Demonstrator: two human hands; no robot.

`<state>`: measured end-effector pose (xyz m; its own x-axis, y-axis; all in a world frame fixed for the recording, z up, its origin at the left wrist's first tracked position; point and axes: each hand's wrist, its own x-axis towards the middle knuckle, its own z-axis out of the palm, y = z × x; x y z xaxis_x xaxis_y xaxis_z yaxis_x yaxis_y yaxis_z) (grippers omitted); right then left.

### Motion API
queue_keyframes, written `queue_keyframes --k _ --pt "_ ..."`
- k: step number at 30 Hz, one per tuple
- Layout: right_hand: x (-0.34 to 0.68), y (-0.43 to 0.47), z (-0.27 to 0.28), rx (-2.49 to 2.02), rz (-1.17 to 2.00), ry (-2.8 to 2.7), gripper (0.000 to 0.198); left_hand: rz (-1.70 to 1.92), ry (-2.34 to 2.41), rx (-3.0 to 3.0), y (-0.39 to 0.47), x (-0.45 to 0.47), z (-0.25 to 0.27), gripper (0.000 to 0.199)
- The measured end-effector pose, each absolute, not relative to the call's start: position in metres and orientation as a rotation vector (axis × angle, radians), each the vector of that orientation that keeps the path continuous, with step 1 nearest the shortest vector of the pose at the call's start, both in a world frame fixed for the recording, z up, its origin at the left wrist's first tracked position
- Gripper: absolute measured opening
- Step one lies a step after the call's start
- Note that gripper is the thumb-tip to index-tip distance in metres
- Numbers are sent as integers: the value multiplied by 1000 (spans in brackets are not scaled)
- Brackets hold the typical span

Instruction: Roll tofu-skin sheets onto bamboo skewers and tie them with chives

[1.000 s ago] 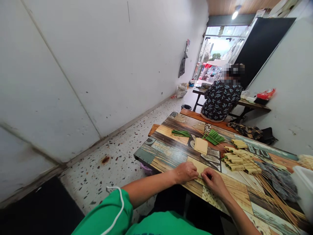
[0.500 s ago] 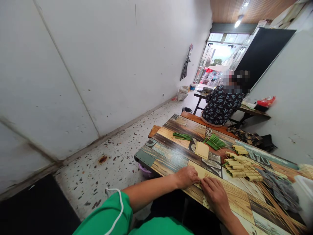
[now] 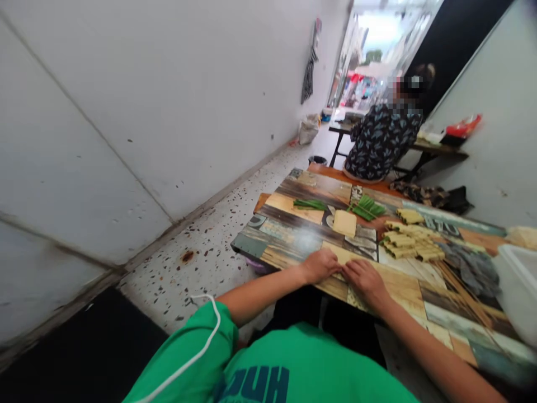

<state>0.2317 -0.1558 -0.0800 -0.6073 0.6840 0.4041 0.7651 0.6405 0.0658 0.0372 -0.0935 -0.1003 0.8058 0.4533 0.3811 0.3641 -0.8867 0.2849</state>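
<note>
At the near edge of the wooden table, my left hand [image 3: 321, 266] and my right hand [image 3: 364, 280] meet over a thin pale-yellow tofu sheet [image 3: 343, 254]. The fingers of both hands are curled and pinch the sheet's near edge; what lies beneath the fingertips is hidden. Just beyond, a stack of square tofu sheets [image 3: 344, 224] lies flat. Cut green stalks [image 3: 309, 205] are on its left, and a bundle of green leaves [image 3: 367, 207] sits behind it to the right. Farther right, several tofu rolls [image 3: 405, 242] with green filling lie piled together.
Thin wooden sticks [image 3: 465, 294], a grey cloth [image 3: 472, 268] and a white plastic tub [image 3: 518, 282] occupy the right side of the table [image 3: 289, 238]. A person in a dark patterned top [image 3: 384, 140] sits on the bench beyond, back turned. A white wall [image 3: 168, 101] runs along the left.
My view has tilted down, so the table appears higher and more of my green shirt shows. Both hands remain together at the tofu sheet, with the fingers shifted slightly.
</note>
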Motion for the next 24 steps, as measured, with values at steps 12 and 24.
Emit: queue_keyframes --k 12,24 --pt "230 -149 -75 -1322 -99 -2423 36 556 674 2942 -101 28 -86 32" --pt "234 -145 -80 -1195 82 -2389 39 538 857 2691 -97 33 -76 27"
